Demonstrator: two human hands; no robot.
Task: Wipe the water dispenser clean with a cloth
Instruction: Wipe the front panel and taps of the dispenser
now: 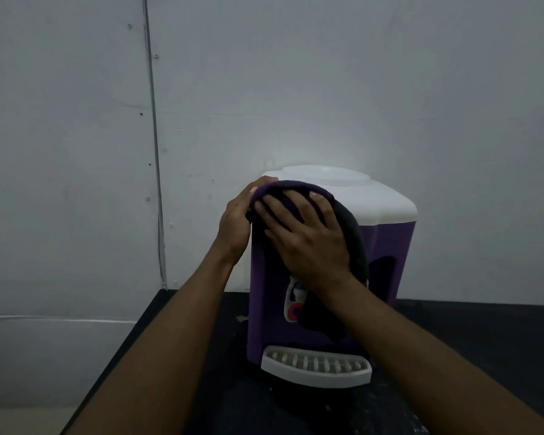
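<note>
Right hand [308, 243] flat, pressing soft dark cloth [357, 243] | left hand [234, 224] gripping cloth edge | boxy purple-white plastic dispenser [387, 208]

We find no legible text; the sticker [294, 301] on the water dispenser [387, 233] is too blurred to read.

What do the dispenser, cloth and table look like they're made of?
Dispenser: most likely moulded plastic, smooth with a soft sheen and rounded seamless corners. Cloth: soft fabric, perhaps fleece or microfibre; it is matte and drapes over the top. Table: hard, dark, matte, scuffed; painted wood or laminate, can't tell which.
</note>
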